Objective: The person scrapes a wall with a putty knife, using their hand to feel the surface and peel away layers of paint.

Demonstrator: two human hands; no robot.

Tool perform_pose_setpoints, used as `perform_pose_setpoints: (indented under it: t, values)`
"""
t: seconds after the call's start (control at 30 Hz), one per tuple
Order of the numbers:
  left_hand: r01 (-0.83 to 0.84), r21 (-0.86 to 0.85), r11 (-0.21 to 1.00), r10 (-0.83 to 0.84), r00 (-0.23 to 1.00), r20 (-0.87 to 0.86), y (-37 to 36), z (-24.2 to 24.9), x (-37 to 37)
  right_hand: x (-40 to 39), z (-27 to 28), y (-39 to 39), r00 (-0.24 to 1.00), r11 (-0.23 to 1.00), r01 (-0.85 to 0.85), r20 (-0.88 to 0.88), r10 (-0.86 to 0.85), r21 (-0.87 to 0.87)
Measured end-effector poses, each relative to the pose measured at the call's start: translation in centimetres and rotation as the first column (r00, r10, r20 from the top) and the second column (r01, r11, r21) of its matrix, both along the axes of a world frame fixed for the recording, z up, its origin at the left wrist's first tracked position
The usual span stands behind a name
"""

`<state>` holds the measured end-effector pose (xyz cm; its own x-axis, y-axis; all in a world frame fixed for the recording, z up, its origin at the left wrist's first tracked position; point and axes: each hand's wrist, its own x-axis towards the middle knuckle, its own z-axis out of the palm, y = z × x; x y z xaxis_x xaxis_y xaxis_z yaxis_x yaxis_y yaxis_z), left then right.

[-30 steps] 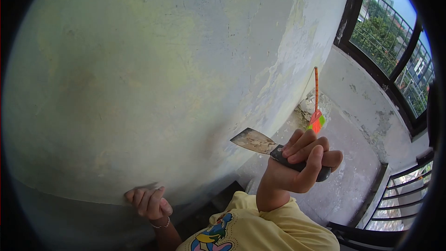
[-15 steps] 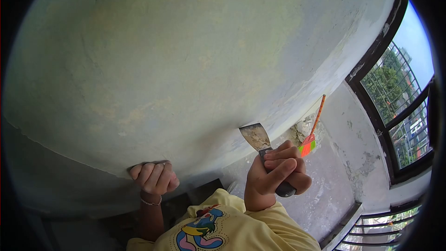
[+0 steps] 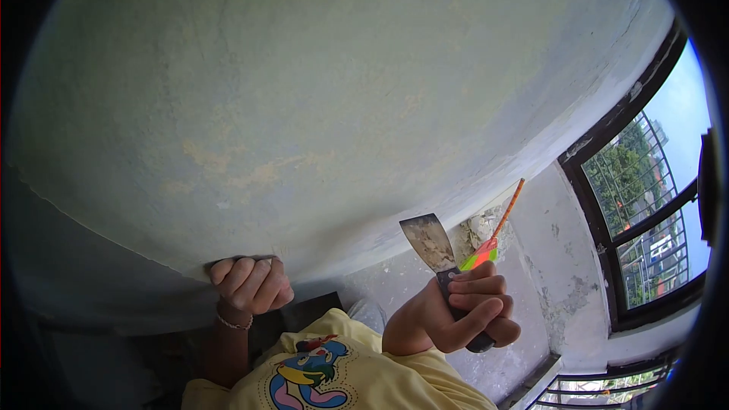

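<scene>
My right hand (image 3: 463,311) is wrapped round the dark handle of a putty knife (image 3: 429,243). Its wide metal blade is stained with pale, crusty residue and points up toward the wall. Whether the blade's edge touches the wall is hard to tell. My left hand (image 3: 252,285), with a beaded bracelet on the wrist, is closed with its knuckles up against the wall (image 3: 250,106). A dark edge shows behind those fingers, but what they hold, if anything, is hidden. The wall's pale green surface has yellowish worn patches.
An orange-handled broom (image 3: 507,212) with a pink and green head leans at the far corner, near broken plaster (image 3: 482,228). A dark-framed window (image 3: 607,239) stands at the right. Below it is a barred opening (image 3: 600,391). A chipped ledge line (image 3: 114,241) runs along the left.
The putty knife in my right hand has shifted slightly down and right, its blade now more face-on. My left hand stays at the wall. The view has turned a little.
</scene>
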<state>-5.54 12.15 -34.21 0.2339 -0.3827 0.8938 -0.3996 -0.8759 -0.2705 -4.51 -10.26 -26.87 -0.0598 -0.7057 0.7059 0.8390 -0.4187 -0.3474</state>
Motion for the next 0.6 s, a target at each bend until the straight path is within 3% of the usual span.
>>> perform_pose_setpoints:
  t: [0.1, 0.17, 0.2, 0.27, 0.33, 0.4, 0.47, 0.53, 0.6]
  values:
    - [0.008, -0.014, 1.000, -0.008, 1.000, 0.028, 0.1, -0.2, 0.1, 0.4, 0.0, 0.0, 0.999, 0.991, -0.020, -0.051, 0.014, -0.131]
    - [-0.014, 0.008, 1.000, 0.014, 1.000, 0.002, 0.1, 0.0, 0.0, 0.7, -0.1, -0.6, 0.975, 0.961, -0.099, -0.219, 0.041, -0.259]
    - [-0.012, 0.007, 1.000, 0.012, 1.000, -0.001, 0.0, -0.1, -0.2, 0.4, 0.1, -0.6, 0.974, 0.961, -0.098, -0.222, 0.039, -0.260]
    - [-0.009, 0.005, 1.000, 0.009, 1.000, 0.026, 0.0, 0.0, 0.1, 0.0, 0.9, -0.5, 0.995, 0.993, -0.085, -0.069, 0.079, -0.083]
    - [-0.009, 0.001, 1.000, 0.009, 1.000, 0.025, 0.0, 0.1, 0.3, -0.4, 0.5, -1.3, 0.952, 0.963, -0.200, 0.198, 0.234, -0.180]
    - [-0.002, 0.001, 1.000, 0.002, 1.000, 0.004, 0.1, 0.1, -0.1, 1.3, 0.3, 0.4, 0.976, 0.974, -0.188, -0.135, 0.171, -0.124]
    - [0.003, 0.005, 1.000, -0.003, 1.000, 0.029, 0.1, 0.1, 0.2, 1.5, 0.4, -0.1, 0.980, 0.966, -0.185, -0.113, 0.166, -0.180]
    - [0.006, 0.002, 1.000, -0.006, 1.000, 0.021, 0.0, -0.2, -0.1, 1.0, 0.6, -0.1, 0.972, 0.975, -0.213, -0.113, 0.205, -0.069]
    - [0.003, -0.005, 1.000, -0.002, 0.999, 0.044, -0.1, 0.0, 0.5, -0.3, 1.7, -0.3, 0.981, 0.979, -0.172, 0.113, 0.160, 0.105]
